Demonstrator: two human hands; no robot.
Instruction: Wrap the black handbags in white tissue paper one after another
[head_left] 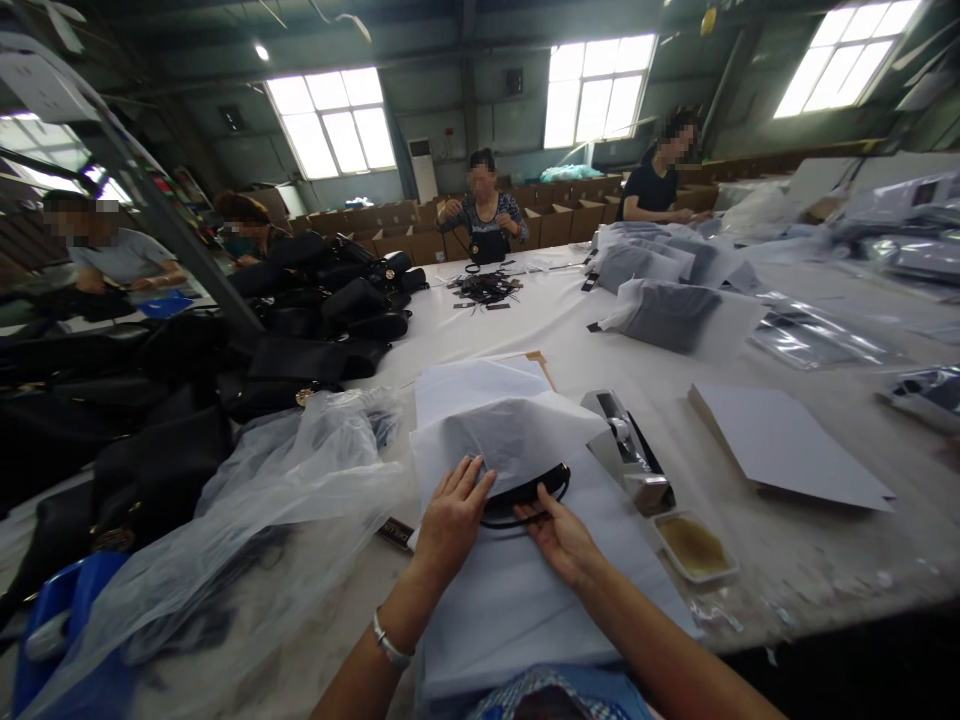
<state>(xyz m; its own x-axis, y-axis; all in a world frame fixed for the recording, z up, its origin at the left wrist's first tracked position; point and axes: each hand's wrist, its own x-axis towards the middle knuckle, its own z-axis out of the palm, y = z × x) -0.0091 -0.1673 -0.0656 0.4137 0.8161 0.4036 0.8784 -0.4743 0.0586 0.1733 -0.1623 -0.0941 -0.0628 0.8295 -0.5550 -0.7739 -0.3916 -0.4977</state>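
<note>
Along the black handbag (519,494), the right hand (561,537) grips its near edge; the left hand (452,520) lies flat on its tissue paper (517,432). Right of the handbag sits a tape dispenser (634,455).

Workshop; heaped bags (161,455); cardboard boxes (409,240)
</note>
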